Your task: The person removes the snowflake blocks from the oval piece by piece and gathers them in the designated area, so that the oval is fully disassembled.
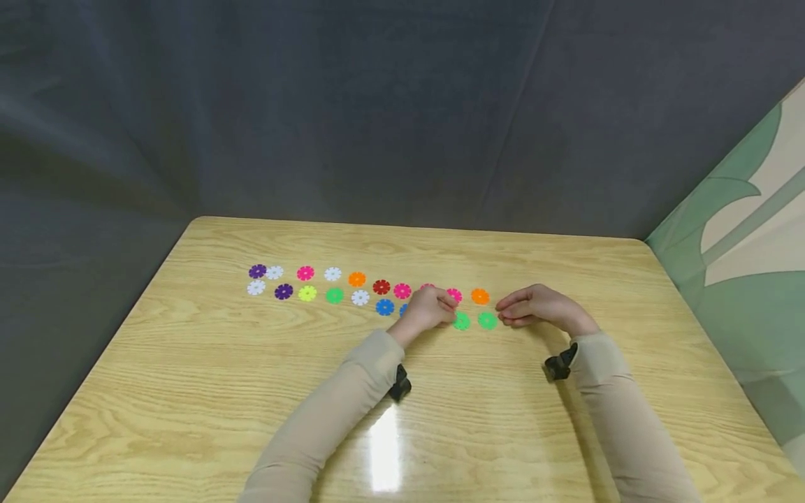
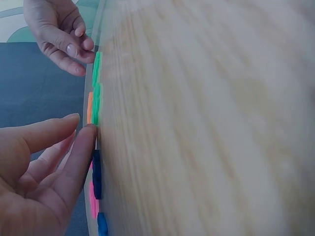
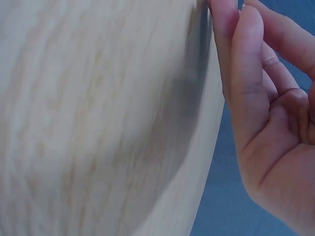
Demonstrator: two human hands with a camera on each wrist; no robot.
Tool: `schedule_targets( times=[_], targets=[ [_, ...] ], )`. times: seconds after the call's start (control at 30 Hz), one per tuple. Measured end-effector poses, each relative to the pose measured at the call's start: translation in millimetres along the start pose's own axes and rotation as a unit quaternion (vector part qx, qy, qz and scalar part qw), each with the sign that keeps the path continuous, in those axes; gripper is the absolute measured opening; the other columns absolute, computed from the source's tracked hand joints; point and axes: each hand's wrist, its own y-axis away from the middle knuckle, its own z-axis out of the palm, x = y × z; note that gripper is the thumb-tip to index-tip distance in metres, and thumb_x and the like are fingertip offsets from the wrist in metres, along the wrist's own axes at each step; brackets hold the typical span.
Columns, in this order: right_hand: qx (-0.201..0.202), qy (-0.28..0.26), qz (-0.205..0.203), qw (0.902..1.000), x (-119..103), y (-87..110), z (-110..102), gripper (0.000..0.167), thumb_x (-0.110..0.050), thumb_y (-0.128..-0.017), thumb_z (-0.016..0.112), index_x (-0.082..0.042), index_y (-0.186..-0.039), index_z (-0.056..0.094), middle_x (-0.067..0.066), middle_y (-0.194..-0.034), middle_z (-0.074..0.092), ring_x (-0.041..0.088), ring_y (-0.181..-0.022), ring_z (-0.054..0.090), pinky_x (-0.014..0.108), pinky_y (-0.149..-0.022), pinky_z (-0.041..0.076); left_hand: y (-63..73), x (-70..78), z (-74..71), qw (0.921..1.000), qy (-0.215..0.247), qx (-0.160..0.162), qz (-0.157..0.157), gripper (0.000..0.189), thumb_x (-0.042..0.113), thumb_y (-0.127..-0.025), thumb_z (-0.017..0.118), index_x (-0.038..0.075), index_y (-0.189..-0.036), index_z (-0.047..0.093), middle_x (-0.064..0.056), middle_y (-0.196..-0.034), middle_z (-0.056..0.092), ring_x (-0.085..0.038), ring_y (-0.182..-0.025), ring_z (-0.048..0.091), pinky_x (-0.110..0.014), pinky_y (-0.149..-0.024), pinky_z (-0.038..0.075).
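Observation:
Two rows of notched plastic discs lie flat on the wooden table. My left hand (image 1: 429,309) hovers over the right part of the rows, covering some discs. In the left wrist view its thumb and fingers are apart, and one fingertip is at the edge of a green disc (image 2: 96,105); whether it touches cannot be told. Just right of the rows is my right hand (image 1: 544,307), fingers loosely bent with nothing seen in them. Nearest to it are another green disc (image 1: 488,321) and an orange disc (image 1: 480,297). A pink disc (image 1: 454,295) lies beside the left fingers.
Leftward the rows continue with a red disc (image 1: 381,287), a blue disc (image 1: 385,307), a yellow disc (image 1: 307,293) and purple disc (image 1: 257,271), among others. Dark cloth (image 1: 377,112) hangs behind the table (image 1: 189,391). A patterned green and beige surface (image 1: 755,279) stands at the right.

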Motion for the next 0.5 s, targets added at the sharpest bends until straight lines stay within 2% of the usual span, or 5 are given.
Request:
schedule_targets(
  times=[0.13,0.3,0.43,0.5],
  targets=[
    [0.005,-0.011,0.004,0.9999,0.7,-1.2,-1.8,0.047,-0.008,-0.094,0.059,0.018,-0.13,0.046,-0.005,-0.095,0.072,0.003,-0.085,0.068,0.018,-0.078,0.057,0.2,-0.1,-5.3,0.9998,0.016,-0.011,0.005,0.018,0.0,-0.085,0.066,-0.005,-0.103,0.068,-0.02,-0.095,0.071,-0.011,-0.062,0.054,-0.016,-0.057,0.049],
    [0.006,-0.028,-0.002,0.9996,1.5,-1.5,-2.5,0.047,-0.008,-0.096,0.055,0.019,-0.132,0.042,-0.006,-0.097,0.072,0.003,-0.088,0.068,0.018,-0.081,0.056,2.9,0.3,-12.9,0.9981,0.053,-0.032,0.006,0.022,0.003,-0.088,0.065,-0.006,-0.108,0.066,-0.021,-0.101,0.07,-0.014,-0.065,0.057,-0.021,-0.062,0.053],
    [0.023,-0.05,-0.018,0.9983,-2.1,-0.6,-3.1,0.048,-0.009,-0.098,0.051,0.02,-0.135,0.037,-0.005,-0.1,0.071,0.002,-0.091,0.068,0.019,-0.082,0.056,6.0,3.2,-22.8,0.997,0.072,-0.028,0.009,0.026,0.006,-0.09,0.063,-0.005,-0.114,0.064,-0.022,-0.107,0.069,-0.022,-0.076,0.065,-0.025,-0.068,0.058],
    [0.044,-0.047,-0.027,0.9975,-6.0,1.0,-3.4,0.049,-0.011,-0.099,0.049,0.018,-0.136,0.036,0.003,-0.108,0.07,0.0,-0.092,0.067,0.018,-0.084,0.056,9.1,5.3,-30.6,0.997,0.073,-0.024,0.008,0.028,0.008,-0.092,0.062,-0.004,-0.117,0.063,-0.022,-0.11,0.068,-0.026,-0.085,0.068,-0.027,-0.073,0.059]
  ],
)
